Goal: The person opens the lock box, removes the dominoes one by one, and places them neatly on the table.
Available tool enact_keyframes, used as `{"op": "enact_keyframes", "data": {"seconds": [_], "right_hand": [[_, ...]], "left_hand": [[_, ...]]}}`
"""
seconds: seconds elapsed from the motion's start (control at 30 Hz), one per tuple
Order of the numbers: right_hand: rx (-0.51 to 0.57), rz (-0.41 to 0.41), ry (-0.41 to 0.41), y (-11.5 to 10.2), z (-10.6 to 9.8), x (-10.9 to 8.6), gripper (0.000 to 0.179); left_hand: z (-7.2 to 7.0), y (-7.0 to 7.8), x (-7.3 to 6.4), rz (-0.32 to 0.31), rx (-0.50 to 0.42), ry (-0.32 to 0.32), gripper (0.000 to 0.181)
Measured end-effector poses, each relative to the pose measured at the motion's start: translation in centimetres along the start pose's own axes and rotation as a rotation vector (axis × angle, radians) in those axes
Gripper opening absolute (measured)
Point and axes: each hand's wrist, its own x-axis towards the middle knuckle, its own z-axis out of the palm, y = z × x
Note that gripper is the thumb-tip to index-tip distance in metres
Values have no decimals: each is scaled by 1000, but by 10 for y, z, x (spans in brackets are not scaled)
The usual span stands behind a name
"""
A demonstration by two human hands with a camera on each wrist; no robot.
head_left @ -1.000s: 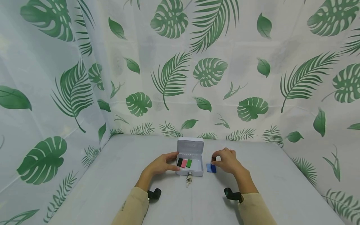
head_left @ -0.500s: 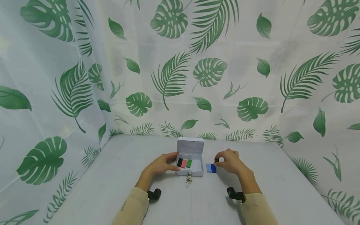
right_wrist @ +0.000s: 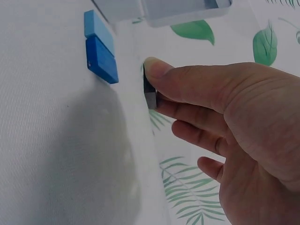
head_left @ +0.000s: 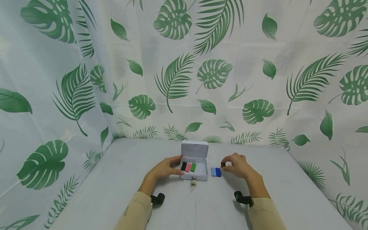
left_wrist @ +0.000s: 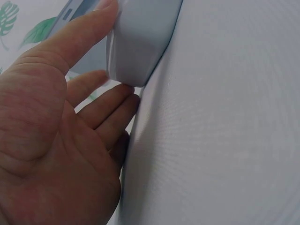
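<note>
A small white cash box [head_left: 201,176] stands with its lid raised at the middle of the table. In it, towards the left, lie a black block [head_left: 183,166], a pink block [head_left: 188,167] and a green block [head_left: 193,167]. My left hand [head_left: 163,167] holds the box's left end, thumb at the front and fingers towards the back. Right of the box, a light blue block [head_left: 213,172] and a dark blue block [head_left: 218,172] lie side by side. Just beyond them my right hand [head_left: 237,165] pinches a dark block [right_wrist: 149,89] between thumb and fingers, above the table.
Keys [head_left: 193,183] hang from the lock at the front of the cash box. The pale tabletop [head_left: 178,210] runs back to a leaf-patterned curtain [head_left: 178,80], which also hangs at the left and right sides.
My right hand has drawn a little to the right with the dark block, away from the two blue blocks. The left hand and the cash box have stayed put.
</note>
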Motion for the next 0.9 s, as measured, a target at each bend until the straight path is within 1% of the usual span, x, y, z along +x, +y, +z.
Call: {"op": "enact_keyframes", "data": {"seconds": [0.1, 0.27, 0.57, 0.9], "right_hand": [[-4, -9, -8, 1, 0, -1, 8], [-32, -25, -17, 3, 0, -2, 9], [-16, 2, -58, 2, 1, -2, 9], [3, 43, -58, 2, 5, -1, 15]], "left_hand": [[0, 0, 0, -8, 1, 4, 91], [1, 1, -1, 1, -9, 9, 89], [1, 0, 0, 13, -24, 9, 88], [0, 0, 0, -1, -1, 2, 91]]}}
